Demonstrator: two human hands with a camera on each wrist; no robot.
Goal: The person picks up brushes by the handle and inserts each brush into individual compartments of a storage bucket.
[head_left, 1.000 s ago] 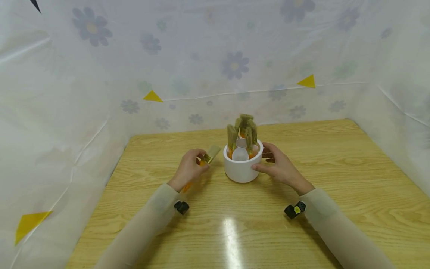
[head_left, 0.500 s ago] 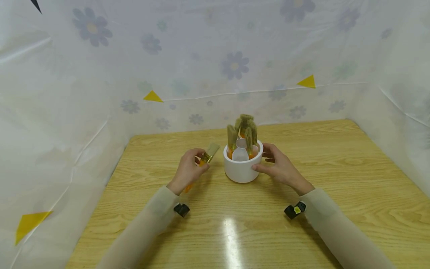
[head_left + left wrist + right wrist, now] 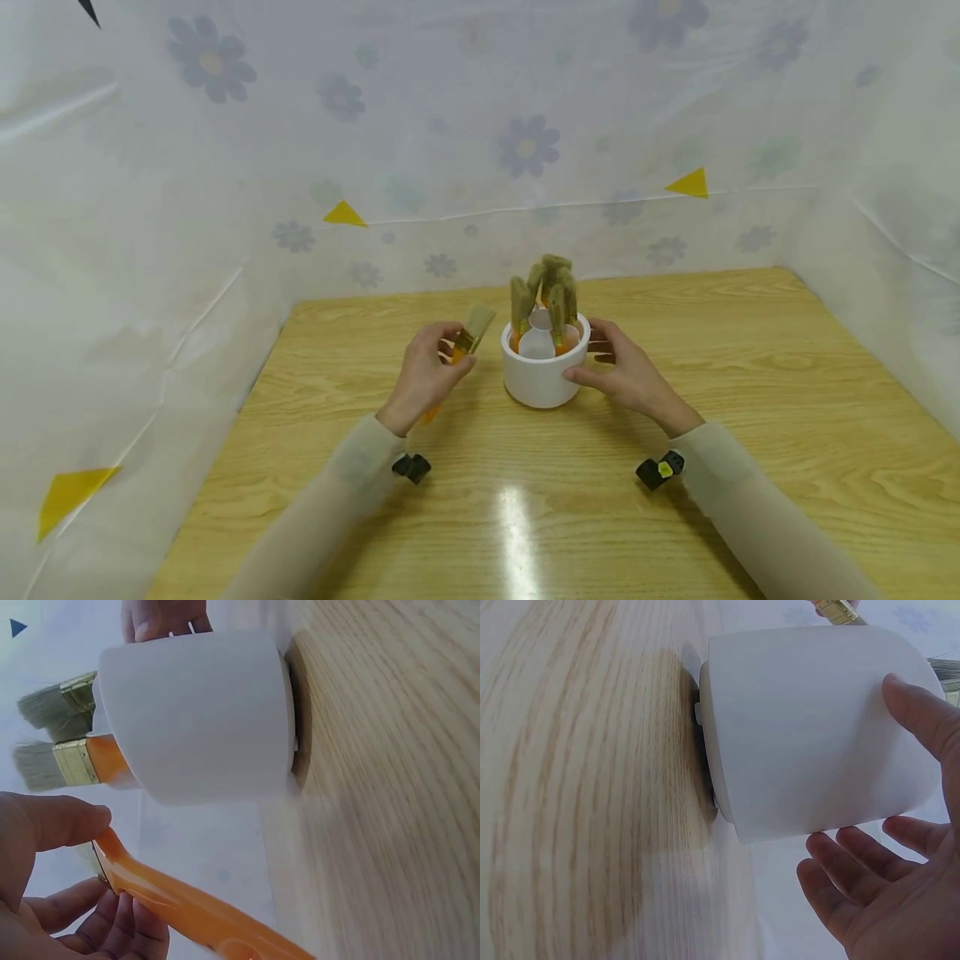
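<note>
My left hand (image 3: 427, 371) pinches a paintbrush (image 3: 472, 331) near its metal band, to the left of a white round brush holder (image 3: 542, 385). The brush leans with its pale bristles up and to the right, apart from the holder. Its orange handle (image 3: 199, 906) slants away below the thumb in the left wrist view. My right hand (image 3: 630, 371) grips the holder's right side, thumb on the front wall and fingers around the side. Several paintbrushes (image 3: 557, 310) stand bristles up in the holder, among white round compartments (image 3: 537, 344). Their lower handles are hidden.
The holder stands on a wood-grain table (image 3: 600, 508). Behind and at both sides hangs a pale flowered sheet (image 3: 450, 125) with yellow triangles (image 3: 345, 214) on it. A small black device (image 3: 411, 468) sits at the left wrist, and another black device (image 3: 660, 469) at the right.
My left hand has risen slightly, and the paintbrush in it has tilted more upright, bristles higher. The holder and my right hand stay in place. The head view has shifted slightly.
</note>
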